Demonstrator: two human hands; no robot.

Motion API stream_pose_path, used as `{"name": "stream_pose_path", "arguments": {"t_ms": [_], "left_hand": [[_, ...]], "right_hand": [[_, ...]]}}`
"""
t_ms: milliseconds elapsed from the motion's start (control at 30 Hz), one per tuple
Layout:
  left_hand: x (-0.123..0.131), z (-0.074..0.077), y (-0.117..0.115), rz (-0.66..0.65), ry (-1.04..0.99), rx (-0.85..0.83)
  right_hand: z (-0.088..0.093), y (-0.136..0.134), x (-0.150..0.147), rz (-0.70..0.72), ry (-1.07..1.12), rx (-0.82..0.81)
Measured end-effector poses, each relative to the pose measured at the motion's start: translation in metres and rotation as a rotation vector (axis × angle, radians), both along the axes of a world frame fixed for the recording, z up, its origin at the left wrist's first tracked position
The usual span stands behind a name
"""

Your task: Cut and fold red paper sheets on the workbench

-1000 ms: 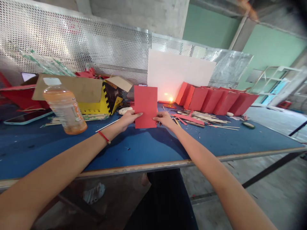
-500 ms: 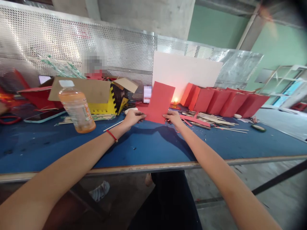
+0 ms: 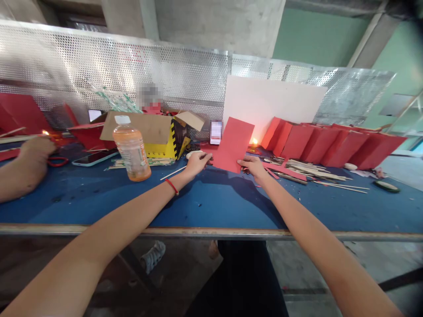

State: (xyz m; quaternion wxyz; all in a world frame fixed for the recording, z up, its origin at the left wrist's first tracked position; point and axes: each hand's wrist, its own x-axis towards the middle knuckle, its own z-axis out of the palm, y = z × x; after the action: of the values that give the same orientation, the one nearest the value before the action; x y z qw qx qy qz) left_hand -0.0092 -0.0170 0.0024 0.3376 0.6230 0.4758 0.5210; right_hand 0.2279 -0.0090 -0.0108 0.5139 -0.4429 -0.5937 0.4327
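Note:
A red sheet of card (image 3: 235,143) stands tilted above the table between my two hands. My left hand (image 3: 197,164) pinches it low on the left, where a darker red part juts out sideways. At the lower right edge my right hand (image 3: 251,165) grips the same card between thumb and fingers. Just behind it to the right burns a small flame lamp (image 3: 254,145). Cut red strips (image 3: 284,169) and thin wooden sticks (image 3: 317,171) lie to the right of my right hand. A single pale stick (image 3: 172,173) lies by my left wrist.
Red card pieces (image 3: 297,141) stand in a row at right. An orange drink bottle (image 3: 132,154), a yellow-and-black box (image 3: 160,147) and a phone (image 3: 94,157) occupy the left. A co-worker's hand (image 3: 35,154) rests near red scissors (image 3: 57,161). A white board (image 3: 274,97) leans behind.
The view has swung left, so everything sits farther right and the co-worker's hand and forearm now show at the left. Both my hands keep hold of the red card, with little change in its pose.

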Motion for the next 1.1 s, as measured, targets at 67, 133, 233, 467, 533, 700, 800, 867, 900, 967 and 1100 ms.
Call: {"name": "stream_pose_path", "arguments": {"t_ms": [67, 133, 233, 467, 533, 700, 800, 867, 900, 967, 1100], "left_hand": [[0.004, 0.0, 0.0, -0.04, -0.058, -0.026], [0.007, -0.002, -0.001, -0.101, -0.101, -0.07], [0.009, -0.006, -0.005, -0.206, -0.138, -0.133], [0.012, -0.01, -0.012, -0.25, -0.205, -0.139], [0.013, -0.009, -0.011, -0.229, -0.224, -0.127], [0.014, -0.008, -0.009, -0.2, -0.253, -0.108], [0.014, -0.009, -0.009, -0.2, -0.267, -0.104], [0.014, -0.009, -0.009, -0.198, -0.278, -0.103], [0.014, -0.009, -0.01, -0.197, -0.284, -0.104], [0.015, -0.008, -0.01, -0.2, -0.293, -0.107], [0.016, -0.006, -0.012, -0.209, -0.309, -0.111]], "right_hand": [[0.0, -0.003, -0.003, 0.056, -0.024, -0.006], [-0.001, -0.006, -0.006, 0.116, -0.048, -0.008], [-0.002, -0.01, -0.011, 0.197, -0.079, -0.008], [0.001, -0.015, -0.014, 0.245, -0.081, -0.015], [0.001, -0.014, -0.013, 0.217, -0.062, -0.009], [0.003, -0.013, -0.011, 0.148, -0.02, -0.003], [0.005, -0.015, -0.01, 0.162, -0.029, -0.019], [0.006, -0.016, -0.01, 0.185, -0.04, -0.03], [0.006, -0.017, -0.01, 0.197, -0.045, -0.033], [0.007, -0.019, -0.011, 0.216, -0.051, -0.036], [0.007, -0.02, -0.013, 0.238, -0.059, -0.032]]}}
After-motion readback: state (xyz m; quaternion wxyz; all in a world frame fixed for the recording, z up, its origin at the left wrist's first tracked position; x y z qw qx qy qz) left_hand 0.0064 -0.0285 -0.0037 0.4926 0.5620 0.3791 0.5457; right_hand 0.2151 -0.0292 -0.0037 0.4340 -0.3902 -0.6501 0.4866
